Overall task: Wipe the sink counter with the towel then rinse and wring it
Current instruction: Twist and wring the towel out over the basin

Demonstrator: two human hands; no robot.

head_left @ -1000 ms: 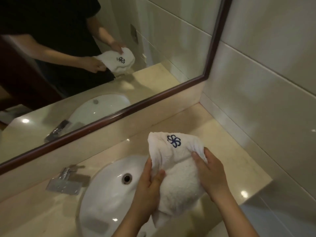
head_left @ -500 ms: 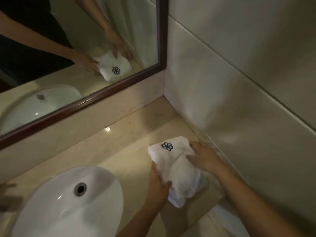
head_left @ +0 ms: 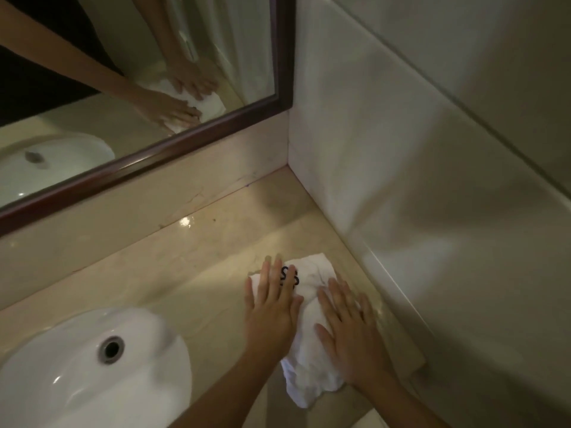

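Observation:
A white towel [head_left: 310, 316] with a dark blue flower logo lies flat on the beige stone counter [head_left: 197, 273], right of the sink. My left hand [head_left: 272, 307] presses on its left part with straight, spread fingers that partly cover the logo. My right hand [head_left: 349, 325] lies flat on the towel's right part, fingers straight. The towel's near end hangs past the counter's front edge. The white oval sink basin [head_left: 61, 372] with its round overflow hole sits at the lower left.
A tiled side wall [head_left: 432, 211] closes the counter on the right, close to my right hand. A dark-framed mirror [head_left: 139, 168] stands above a stone backsplash at the back. The faucet is out of view.
The towel went from being held up in both hands down onto the counter by the right wall. Both hands have opened and now lie flat on it.

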